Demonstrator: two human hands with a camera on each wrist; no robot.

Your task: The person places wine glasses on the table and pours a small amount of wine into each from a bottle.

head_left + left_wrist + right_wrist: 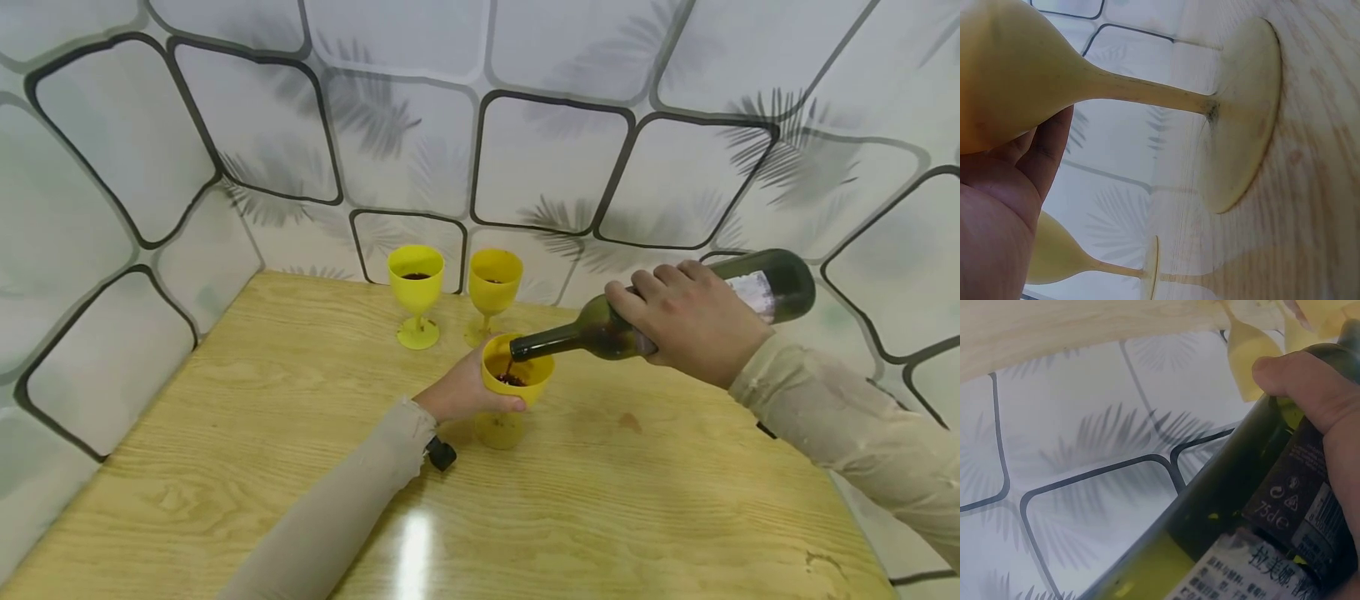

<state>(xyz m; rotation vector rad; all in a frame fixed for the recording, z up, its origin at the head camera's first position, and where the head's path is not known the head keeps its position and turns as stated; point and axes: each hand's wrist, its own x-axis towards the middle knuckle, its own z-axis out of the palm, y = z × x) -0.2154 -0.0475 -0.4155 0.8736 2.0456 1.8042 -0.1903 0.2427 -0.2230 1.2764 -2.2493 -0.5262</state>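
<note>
My right hand (678, 321) grips a green glass wine bottle (791, 287) round its shoulder and tilts it neck-down to the left. The bottle's mouth is over the rim of a yellow goblet (517, 392), and a thin dark stream runs into the liquid inside. With my left hand (472, 387) I hold that goblet round its bowl. In the left wrist view its stem and round foot (1241, 119) show, the foot at the table surface. Labels with print (1285, 519) cover part of the bottle in the right wrist view.
Two more yellow goblets, one at the left (417, 287) with dark liquid and one at the right (495, 279), stand behind on the wooden table (300, 417). A patterned wall (405, 142) rises right behind them. A brownish spot (630, 422) marks the tabletop.
</note>
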